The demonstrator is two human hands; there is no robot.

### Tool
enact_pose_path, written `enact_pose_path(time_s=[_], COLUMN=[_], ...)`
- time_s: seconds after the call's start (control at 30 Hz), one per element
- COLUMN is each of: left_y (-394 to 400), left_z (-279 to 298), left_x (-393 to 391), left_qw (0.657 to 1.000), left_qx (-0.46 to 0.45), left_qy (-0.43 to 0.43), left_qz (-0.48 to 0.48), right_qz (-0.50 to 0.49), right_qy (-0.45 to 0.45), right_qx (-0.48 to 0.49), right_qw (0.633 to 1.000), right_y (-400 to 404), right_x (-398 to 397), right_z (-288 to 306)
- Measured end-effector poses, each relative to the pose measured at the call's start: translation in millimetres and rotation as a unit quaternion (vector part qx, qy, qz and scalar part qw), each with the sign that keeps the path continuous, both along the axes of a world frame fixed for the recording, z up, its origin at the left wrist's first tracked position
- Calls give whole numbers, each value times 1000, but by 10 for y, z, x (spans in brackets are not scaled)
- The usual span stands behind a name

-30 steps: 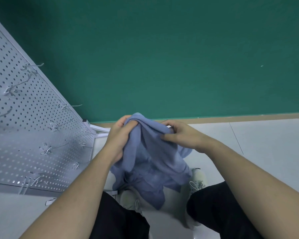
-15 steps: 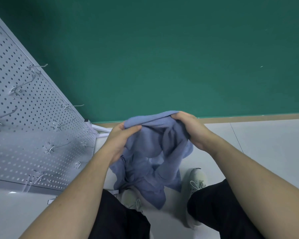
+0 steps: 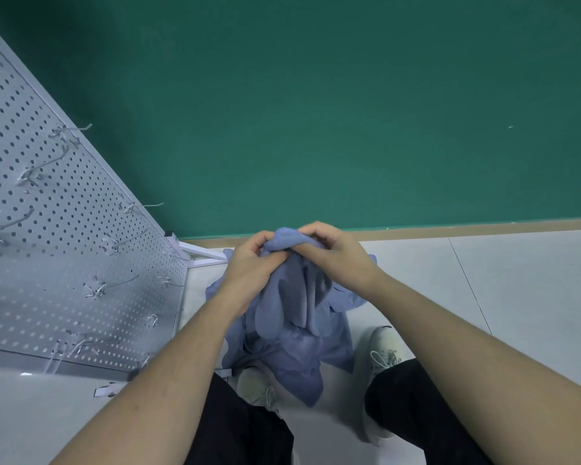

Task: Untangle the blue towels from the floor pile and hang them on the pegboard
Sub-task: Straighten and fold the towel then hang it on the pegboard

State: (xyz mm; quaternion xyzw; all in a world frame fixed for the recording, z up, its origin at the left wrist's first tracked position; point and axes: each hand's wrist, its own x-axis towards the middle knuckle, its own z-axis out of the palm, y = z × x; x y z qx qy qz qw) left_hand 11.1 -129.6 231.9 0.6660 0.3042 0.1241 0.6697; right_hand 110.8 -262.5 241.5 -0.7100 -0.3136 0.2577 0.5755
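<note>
Both hands pinch the top of the bunched blue towels (image 3: 292,317): the left hand (image 3: 249,263) and right hand (image 3: 336,256) meet with fingers curled into the cloth, which hangs over the floor (image 3: 483,297) between two pale sneakers (image 3: 384,350). Left of it leans the pegboard (image 3: 64,229) with bare hooks (image 3: 114,286), a green wall (image 3: 316,112) beyond.

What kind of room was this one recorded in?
Probably a staged recording room or workshop corner, not a home: a bare green wall, a pale tiled floor, and a free-standing metal pegboard fitted with wire hooks.
</note>
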Motion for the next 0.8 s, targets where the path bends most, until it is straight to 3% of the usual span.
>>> enact_pose_path(time_s=[0.17, 0.33, 0.43, 0.6, 0.8], left_y=[49, 147, 211, 393, 490], left_z=[-9, -66, -135, -211, -253], left_x=[-17, -40, -51, -103, -154], left_qw=[1000, 998, 993, 982, 988], left_qx=[5, 61, 99, 161, 115], left_qy=[-2, -16, 5, 73, 98], left_qz=[-1, -30, -57, -61, -20], right_qz=[-53, -115, -122, -95, -205], right_qy=[18, 50, 150, 352, 377], right_qx=[80, 64, 54, 65, 77], right_qw=[995, 990, 980, 929, 900], right_y=[-48, -86, -120, -295, -423], right_x=[16, 112, 186, 352, 555], right_z=[126, 139, 201, 254, 142])
